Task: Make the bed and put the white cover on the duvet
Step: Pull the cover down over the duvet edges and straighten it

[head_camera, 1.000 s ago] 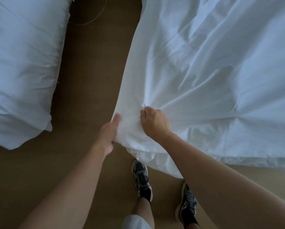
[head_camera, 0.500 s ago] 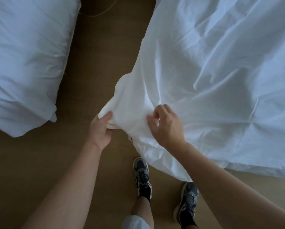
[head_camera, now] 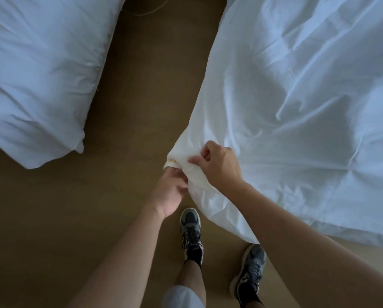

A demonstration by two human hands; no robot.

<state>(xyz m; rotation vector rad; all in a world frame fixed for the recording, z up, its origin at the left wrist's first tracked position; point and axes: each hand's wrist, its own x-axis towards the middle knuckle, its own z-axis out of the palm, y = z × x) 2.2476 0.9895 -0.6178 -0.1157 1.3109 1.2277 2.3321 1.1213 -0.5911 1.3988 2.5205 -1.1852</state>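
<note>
Tugged crumpled white fabric duvet cover corner further left; sprawled over brown floor right side, corner pointing near-left. Gripping underneath with curled left hand, pinching on top with right hand.

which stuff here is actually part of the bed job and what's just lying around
Job:
- white cover, its corner gripped by left hand and right hand
- white pillow on the left, probably for the bed

Lying about:
- thin cord on the floor
</note>
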